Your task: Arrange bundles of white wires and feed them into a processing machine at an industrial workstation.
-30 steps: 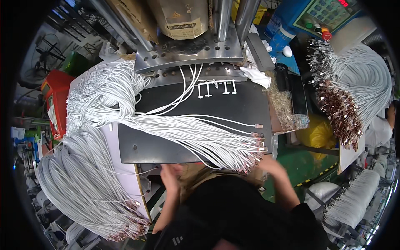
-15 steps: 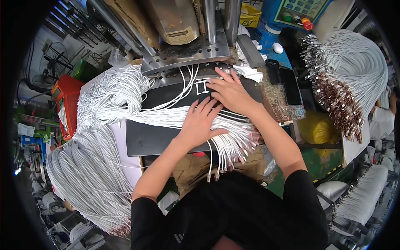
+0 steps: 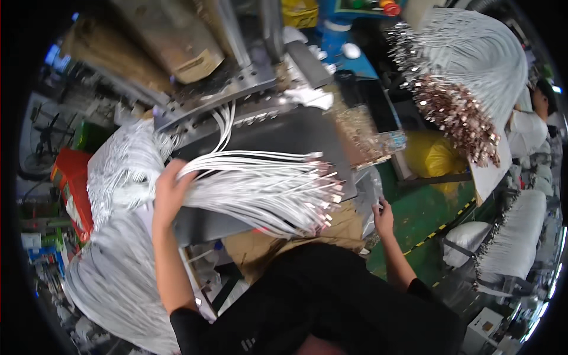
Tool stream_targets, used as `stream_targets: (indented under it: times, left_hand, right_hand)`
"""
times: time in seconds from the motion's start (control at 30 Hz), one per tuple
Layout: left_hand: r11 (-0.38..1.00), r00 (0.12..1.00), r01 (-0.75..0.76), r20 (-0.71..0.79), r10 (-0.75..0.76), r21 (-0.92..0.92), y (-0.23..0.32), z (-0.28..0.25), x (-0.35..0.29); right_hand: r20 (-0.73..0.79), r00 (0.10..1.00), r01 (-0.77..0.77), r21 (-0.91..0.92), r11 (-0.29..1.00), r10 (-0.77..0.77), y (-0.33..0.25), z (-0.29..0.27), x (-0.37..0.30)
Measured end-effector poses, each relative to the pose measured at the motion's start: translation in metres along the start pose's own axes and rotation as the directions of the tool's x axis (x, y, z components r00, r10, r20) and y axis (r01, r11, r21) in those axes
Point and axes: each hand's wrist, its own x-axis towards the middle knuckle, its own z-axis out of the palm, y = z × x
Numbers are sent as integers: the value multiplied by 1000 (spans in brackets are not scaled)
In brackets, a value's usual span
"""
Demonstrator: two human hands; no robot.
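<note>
My left hand (image 3: 173,184) is closed round a bundle of white cables (image 3: 248,186) at the left of the black work plate (image 3: 290,133). The cables fan out to the right across the plate, and their metal-tipped ends (image 3: 325,201) lie near its front right corner. My right hand (image 3: 383,218) is off the plate's right side, with its fingers closed at the edge of a clear plastic bag (image 3: 368,188). A few more white cables (image 3: 223,125) run from the plate up to the metal press base (image 3: 236,89).
Large cable coils (image 3: 118,284) and a cable heap (image 3: 121,177) lie at the left, by a red box (image 3: 72,183). More cables (image 3: 479,65) hang at the right, above a yellow bag (image 3: 435,155). A white crumpled cloth (image 3: 310,97) lies behind the plate.
My left hand has moved left and gripped the cable bundle. My right hand has left the small white parts and swung down to the plastic bag. The whole view has turned.
</note>
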Motion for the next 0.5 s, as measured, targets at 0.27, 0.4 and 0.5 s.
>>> stream_targets:
  times: [0.27, 0.4, 0.5]
  left_hand:
    - [942, 965, -5, 247, -84, 337, 100, 72, -2]
    - [986, 986, -162, 20, 163, -27, 98, 76, 11]
    - [974, 965, -211, -176, 194, -85, 78, 31, -4]
  right_hand:
    - [94, 483, 771, 426, 474, -871, -349, -46, 49]
    - [376, 432, 794, 273, 544, -820, -399, 7, 61]
    - [274, 317, 944, 5, 331, -908, -434, -23, 81]
